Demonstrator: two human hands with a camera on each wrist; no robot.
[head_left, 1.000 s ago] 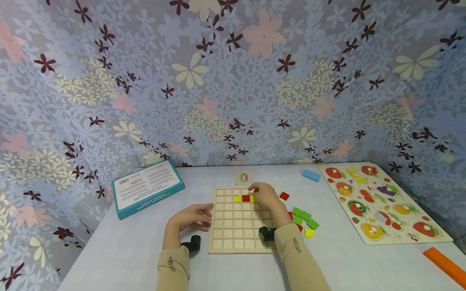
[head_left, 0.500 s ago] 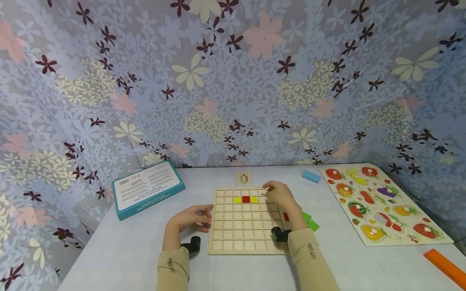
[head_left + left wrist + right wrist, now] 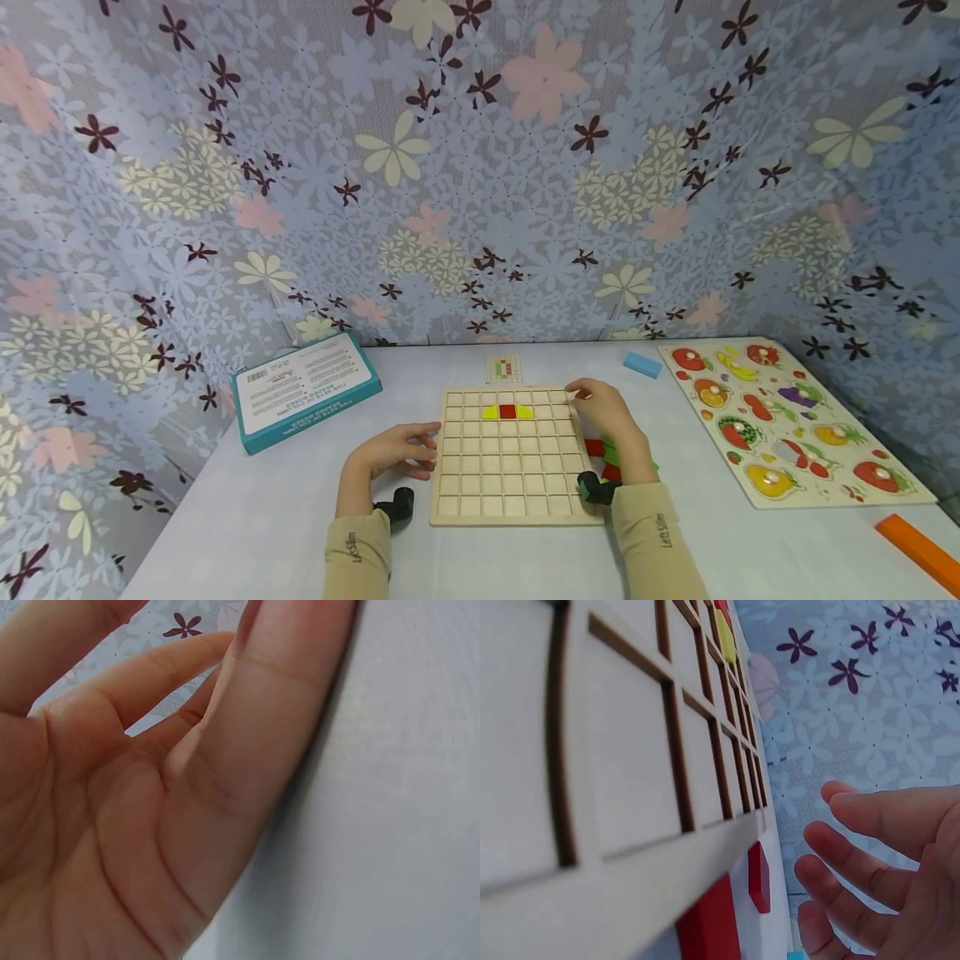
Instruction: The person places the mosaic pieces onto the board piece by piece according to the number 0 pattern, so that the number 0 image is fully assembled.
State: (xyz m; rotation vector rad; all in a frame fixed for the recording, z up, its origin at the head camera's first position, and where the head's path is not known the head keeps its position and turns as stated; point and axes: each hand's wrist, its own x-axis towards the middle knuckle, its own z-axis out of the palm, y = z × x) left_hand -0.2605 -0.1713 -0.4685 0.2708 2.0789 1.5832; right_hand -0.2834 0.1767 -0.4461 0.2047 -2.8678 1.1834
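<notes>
Fingers [image 3: 855, 862] of your right hand [image 3: 603, 410] are loosely bent and parted, with nothing in their hold; their tips are at the far right corner of the wooden grid board [image 3: 517, 483]. Your left hand [image 3: 393, 450] is likewise relaxed and holds nothing—its fingertips lie at the board's left edge, contact unclear.

The board lies flat before you. In its second row from the far side, locate the seated red tile [image 3: 507, 412] between two yellow pieces [image 3: 490, 412]. Loose red tiles [image 3: 594, 447] and green tiles [image 3: 611, 454] lie beside the board's right edge, partly hidden by your forearm.

Just beyond the board on the desk [image 3: 247, 533], find the small pattern card [image 3: 503, 368]. Further out—a teal box [image 3: 306, 392] to your left; a blue block [image 3: 642, 365], a fruit puzzle [image 3: 798, 501] and an orange bar [image 3: 918, 542] to your right.
</notes>
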